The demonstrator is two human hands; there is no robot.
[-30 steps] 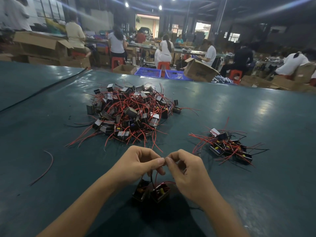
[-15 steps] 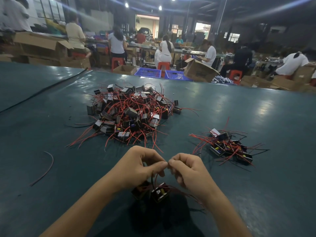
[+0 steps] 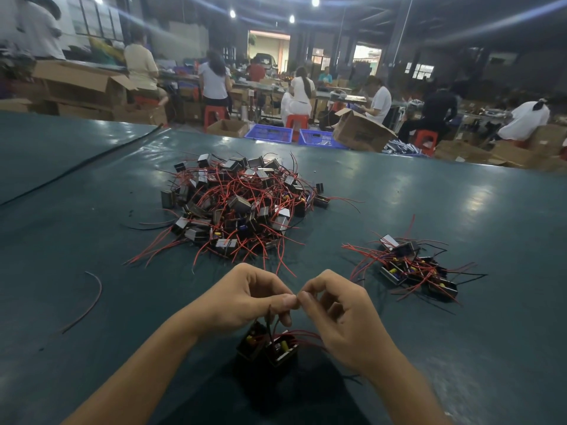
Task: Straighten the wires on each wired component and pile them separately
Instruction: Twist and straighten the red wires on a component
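Red wire [image 3: 277,324] pinched betw thumb+index fingers of L hand [image 3: 245,299] & R hand [image 3: 343,320], both curled, tips touching, 2 components [image 3: 267,348] just below.

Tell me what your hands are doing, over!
Left hand and right hand pinching wires together. Two components beneath. Nothing in the way.

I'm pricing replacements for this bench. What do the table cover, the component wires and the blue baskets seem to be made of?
Table cover: dark green sheet, probably vinyl or rubber; semi-gloss, it mirrors the lamps. Wires: thin leads in red or black plastic-looking insulation; they keep soft curves. Blue baskets: likely moulded plastic, judging by the lattice walls; blurred.
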